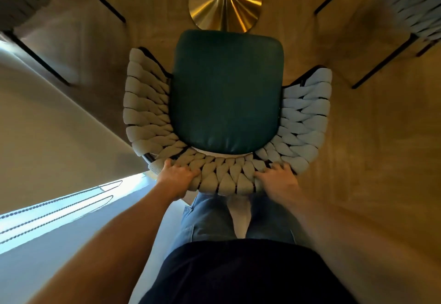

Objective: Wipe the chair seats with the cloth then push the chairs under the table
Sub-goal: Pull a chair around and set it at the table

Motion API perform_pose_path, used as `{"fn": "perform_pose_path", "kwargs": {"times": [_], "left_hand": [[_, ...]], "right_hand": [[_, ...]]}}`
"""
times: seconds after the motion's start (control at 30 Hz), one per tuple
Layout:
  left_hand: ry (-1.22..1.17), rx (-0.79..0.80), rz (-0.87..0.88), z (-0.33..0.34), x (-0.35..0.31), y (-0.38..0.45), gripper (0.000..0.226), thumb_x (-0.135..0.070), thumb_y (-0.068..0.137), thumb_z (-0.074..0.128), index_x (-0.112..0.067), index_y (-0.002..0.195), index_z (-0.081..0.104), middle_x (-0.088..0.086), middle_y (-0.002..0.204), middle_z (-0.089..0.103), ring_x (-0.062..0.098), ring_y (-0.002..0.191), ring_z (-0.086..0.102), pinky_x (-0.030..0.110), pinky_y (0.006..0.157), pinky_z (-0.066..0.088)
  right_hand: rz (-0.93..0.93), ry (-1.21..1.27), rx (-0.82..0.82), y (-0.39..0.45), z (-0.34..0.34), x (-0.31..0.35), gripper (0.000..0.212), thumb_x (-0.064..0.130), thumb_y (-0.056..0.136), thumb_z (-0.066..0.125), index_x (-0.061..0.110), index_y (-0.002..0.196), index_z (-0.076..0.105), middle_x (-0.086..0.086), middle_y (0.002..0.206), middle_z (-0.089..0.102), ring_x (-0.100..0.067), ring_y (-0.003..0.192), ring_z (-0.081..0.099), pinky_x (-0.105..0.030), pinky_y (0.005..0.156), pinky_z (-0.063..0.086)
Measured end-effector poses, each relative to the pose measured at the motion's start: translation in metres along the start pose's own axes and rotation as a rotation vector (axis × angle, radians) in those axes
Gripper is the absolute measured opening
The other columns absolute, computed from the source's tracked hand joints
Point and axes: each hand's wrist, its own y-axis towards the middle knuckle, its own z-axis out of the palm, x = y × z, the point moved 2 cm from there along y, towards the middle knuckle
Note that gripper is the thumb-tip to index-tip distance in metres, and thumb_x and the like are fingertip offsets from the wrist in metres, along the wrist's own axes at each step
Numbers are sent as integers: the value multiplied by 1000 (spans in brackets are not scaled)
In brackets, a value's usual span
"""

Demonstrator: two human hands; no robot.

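Now both hands: left hand (pixel 177 177), right hand (pixel 278 179) grip chair back (pixel 226 172).

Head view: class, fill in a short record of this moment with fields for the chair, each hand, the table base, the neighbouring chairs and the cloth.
chair: green seat, woven backrest nearest the person
left hand: grips the backrest's top
right hand: grips the backrest's top
table base: gold disc, just beyond the seat's front edge
other chairs: one at upper left, one at upper right
cloth: not visible
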Motion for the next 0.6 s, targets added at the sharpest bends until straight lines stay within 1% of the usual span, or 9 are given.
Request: {"fn": "perform_pose_path", "kwargs": {"times": [0.1, 0.2, 0.27, 0.33, 0.43, 0.53, 0.6], "left_hand": [[-10, -55, 4, -17, 18, 15, 60, -36, 84, 67, -45, 134, 36, -9, 119, 62, 21, 108, 56, 46, 101, 31], [-10, -82, 8, -37, 35, 33, 56, -33, 84, 66, -44, 132, 39, -8, 114, 64, 20, 104, 58, 45, 99, 32], [-15, -104, 10, -47, 46, 45, 52, -33, 84, 66, -44, 128, 42, -8, 113, 64, 20, 102, 59, 46, 99, 33], [-26, -113, 7, -56, 56, 55, 49, -34, 85, 66, -45, 127, 43, -8, 113, 64, 19, 101, 59, 46, 101, 33], [-38, -112, -7, -69, 70, 68, 52, -32, 86, 65, -46, 130, 41, -7, 112, 64, 20, 103, 59, 46, 104, 30], [-45, -117, -11, -83, 81, 79, 55, -31, 87, 64, -47, 134, 41, -6, 116, 63, 21, 108, 57, 48, 105, 29], [-50, -122, -13, -90, 85, 84, 54, -31, 87, 64, -46, 133, 42, -6, 115, 62, 21, 108, 57, 48, 105, 30]], "right_hand": [[34, 24, -5, 14, -20, -6, 49, 18, 96, 52, 32, 143, 46, -3, 141, 55, -33, 138, 37, -55, 113, 24], [47, 44, -65, 27, -42, -14, 47, 18, 97, 51, 33, 142, 48, -3, 139, 58, -32, 135, 41, -54, 113, 27], [56, 57, -92, 35, -57, -19, 50, 14, 98, 48, 32, 144, 47, -3, 140, 58, -32, 134, 43, -53, 112, 28], [65, 58, -122, 44, -70, -25, 49, 14, 99, 46, 33, 144, 48, -4, 137, 59, -32, 132, 45, -53, 110, 30], [62, 52, -159, 58, -86, -32, 44, 15, 99, 44, 34, 138, 53, -4, 130, 64, -31, 127, 48, -52, 107, 32], [69, 24, -153, 69, -102, -37, 40, 13, 97, 49, 33, 131, 55, -3, 126, 65, -31, 125, 49, -51, 106, 33], [76, 9, -158, 75, -112, -42, 38, 15, 96, 54, 33, 129, 56, -2, 125, 64, -30, 125, 49, -50, 106, 33]]}}
